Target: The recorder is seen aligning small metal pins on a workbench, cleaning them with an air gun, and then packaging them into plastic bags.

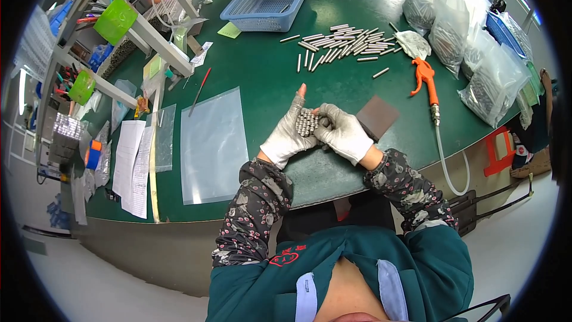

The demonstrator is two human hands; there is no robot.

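At the left of the frame a clear plastic sheet [213,143] lies flat on the green tabletop [262,77]. Just right of it, at centre frame, the gloved left hand [287,134] is cupped with its thumb up, closed around a bundle of short metal rods [307,122]. The rods' ends face the camera, so their long axis runs roughly up toward it. The gloved right hand [342,133] presses against the bundle from the right, fingers curled over it. Both hands touch it equally. Above, toward upper right, loose rods [345,42] lie scattered. The fingers hide how many rods are bundled.
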